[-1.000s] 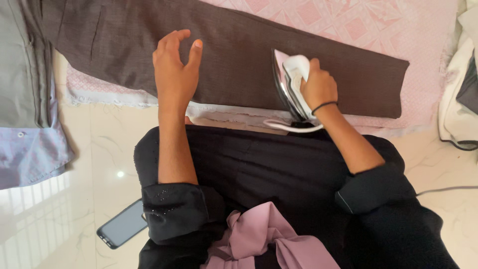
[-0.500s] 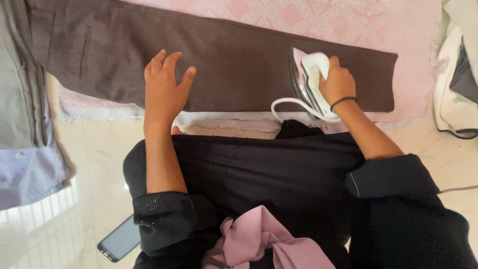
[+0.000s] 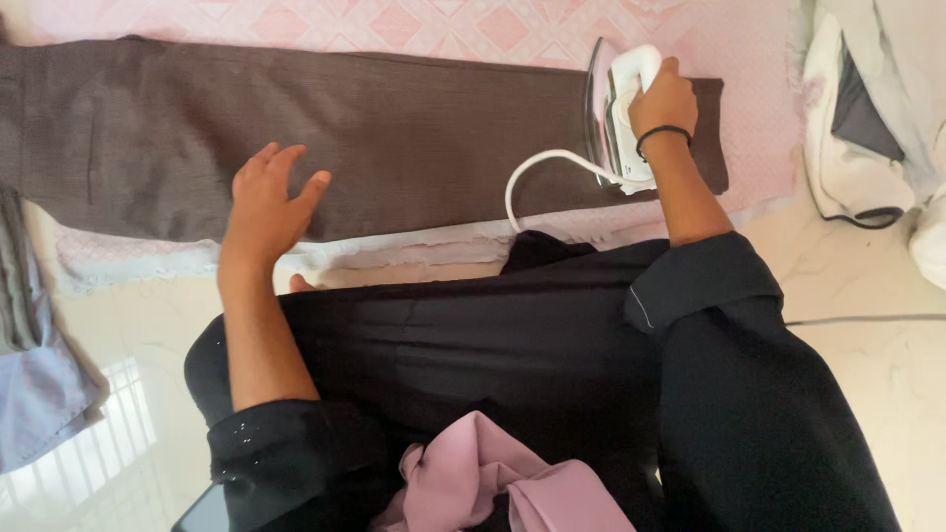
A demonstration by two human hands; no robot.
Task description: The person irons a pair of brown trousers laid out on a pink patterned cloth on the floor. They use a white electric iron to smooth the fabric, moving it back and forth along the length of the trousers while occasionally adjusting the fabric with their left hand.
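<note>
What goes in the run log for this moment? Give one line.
right hand: grips white iron on brown trousers | left hand: open, flat on trousers | underlay: pink cloth

White iron (image 3: 619,113) with a shiny flat bottom, sitting on the right end of the trouser leg, white cord (image 3: 537,172) curling from its back, long brown trouser leg (image 3: 374,133) lying flat and smooth on pink patterned cloth

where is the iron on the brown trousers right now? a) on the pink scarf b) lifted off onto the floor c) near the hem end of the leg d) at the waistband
c: the right hand holds the iron on the brown trousers, close to the hem end of the leg.
</note>
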